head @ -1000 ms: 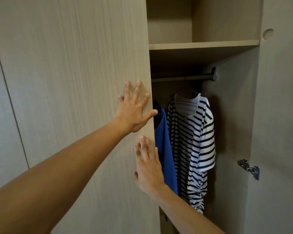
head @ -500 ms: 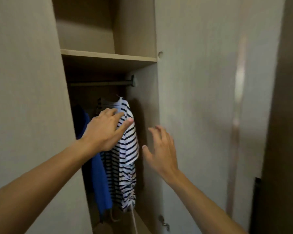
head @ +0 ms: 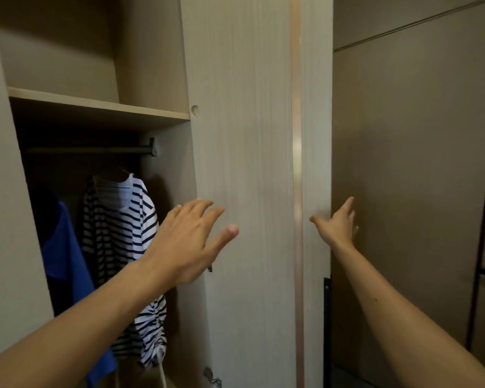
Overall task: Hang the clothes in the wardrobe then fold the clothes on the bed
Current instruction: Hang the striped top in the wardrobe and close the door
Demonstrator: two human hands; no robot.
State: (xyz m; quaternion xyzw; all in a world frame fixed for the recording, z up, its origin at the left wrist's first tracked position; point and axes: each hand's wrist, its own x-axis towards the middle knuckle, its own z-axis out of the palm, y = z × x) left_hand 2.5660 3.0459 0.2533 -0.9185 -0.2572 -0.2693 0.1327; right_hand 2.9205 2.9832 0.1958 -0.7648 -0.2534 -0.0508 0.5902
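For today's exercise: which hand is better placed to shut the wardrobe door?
Probably right: the right hand reaches round the free edge of the door; the left hand hovers near its hinges.

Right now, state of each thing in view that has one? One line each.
wardrobe door: open, inner face toward the camera.
striped shirt: hanging below the rail.
blue garment: hanging, left of the striped shirt.
left grip: open, fingers straight, holding nothing, in front of the wardrobe door.
right grip: open, at the door's outer edge, thumb over its face.
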